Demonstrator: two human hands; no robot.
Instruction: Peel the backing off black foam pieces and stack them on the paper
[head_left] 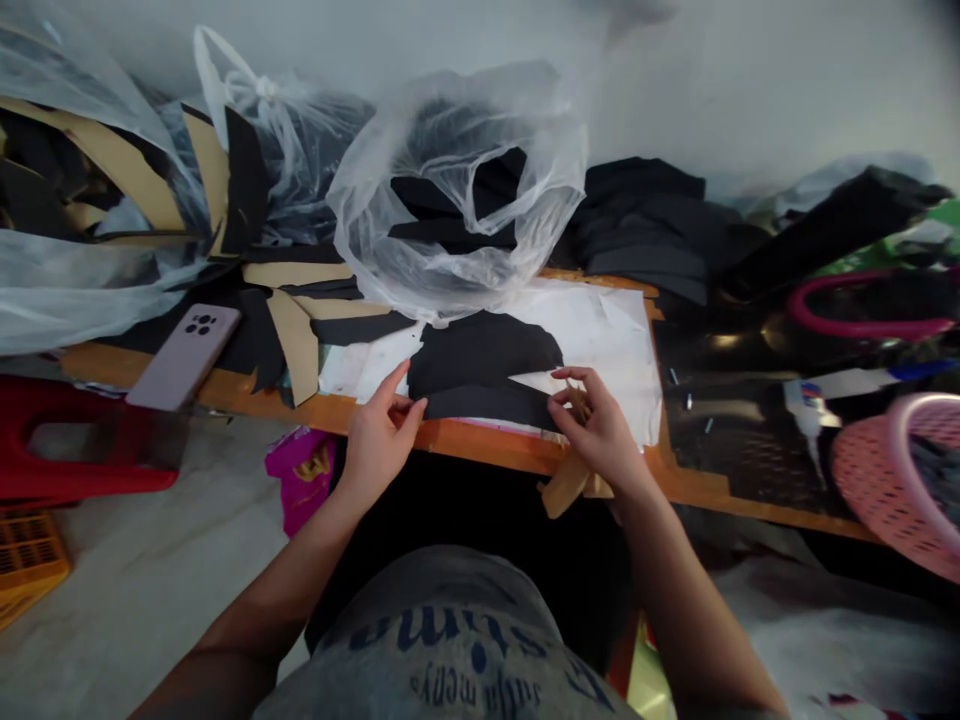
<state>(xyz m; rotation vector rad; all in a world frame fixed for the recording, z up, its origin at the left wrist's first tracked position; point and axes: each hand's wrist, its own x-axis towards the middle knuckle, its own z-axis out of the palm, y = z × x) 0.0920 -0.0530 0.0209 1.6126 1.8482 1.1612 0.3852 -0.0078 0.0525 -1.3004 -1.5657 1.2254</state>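
Two hands flank the lower black piece [487,402] on white paper [619,345]. The left hand [375,440], fingertips slightly parted, meets one end; the right hand [604,435] perhaps pinches the other. Positioning seems underway; shifting it calls for even support.

the paper [616,340] is white, the piece [484,350] on it plain black; left of the paper the phone [185,357] is pale lilac, right of it the basket [870,465] pink.

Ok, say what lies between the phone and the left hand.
From phone to left hand: black piece, tan piece, then white paper, in the head view.
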